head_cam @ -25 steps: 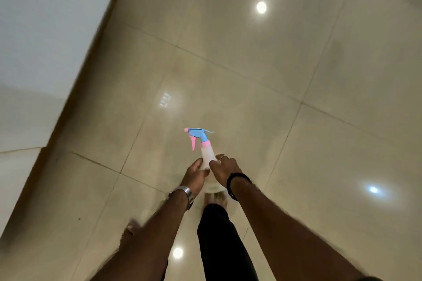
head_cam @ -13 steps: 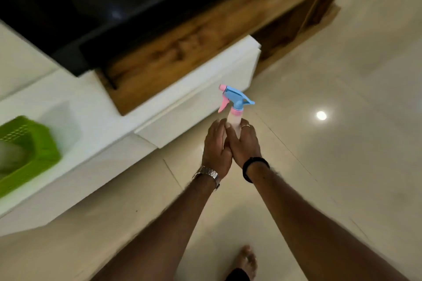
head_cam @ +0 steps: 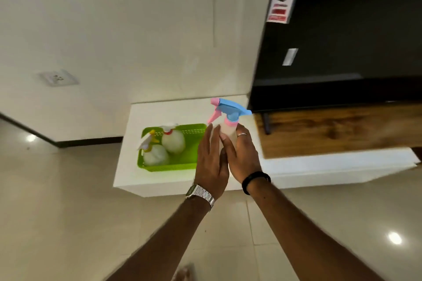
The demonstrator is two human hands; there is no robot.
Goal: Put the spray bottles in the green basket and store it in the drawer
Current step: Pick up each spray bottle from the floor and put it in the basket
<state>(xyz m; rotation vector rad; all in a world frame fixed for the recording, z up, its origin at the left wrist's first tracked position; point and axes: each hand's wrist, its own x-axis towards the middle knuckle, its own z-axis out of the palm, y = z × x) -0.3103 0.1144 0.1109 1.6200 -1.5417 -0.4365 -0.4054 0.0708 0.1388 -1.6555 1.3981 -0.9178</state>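
Note:
I hold a clear spray bottle (head_cam: 228, 118) with a blue and pink trigger head upright between both hands. My left hand (head_cam: 211, 162) cups its left side and my right hand (head_cam: 242, 155) wraps its right side. Just left of the hands, the green basket (head_cam: 194, 130) sits on the white cabinet top (head_cam: 173, 109). Two spray bottles lie in the basket: one with a yellow and white head (head_cam: 154, 153) and one with a white and red head (head_cam: 172, 139). My hands hide the basket's right end. No drawer front is clearly seen.
A black TV (head_cam: 342, 41) stands on a wooden shelf (head_cam: 331, 130) to the right of the basket. A wall socket (head_cam: 58, 77) is on the white wall at left. Glossy floor tiles (head_cam: 57, 212) lie in front of the low cabinet.
The view has swung from the bare floor to the cabinet. The held bottle has come close to the basket, which now shows two bottles inside. Both hands keep their grip.

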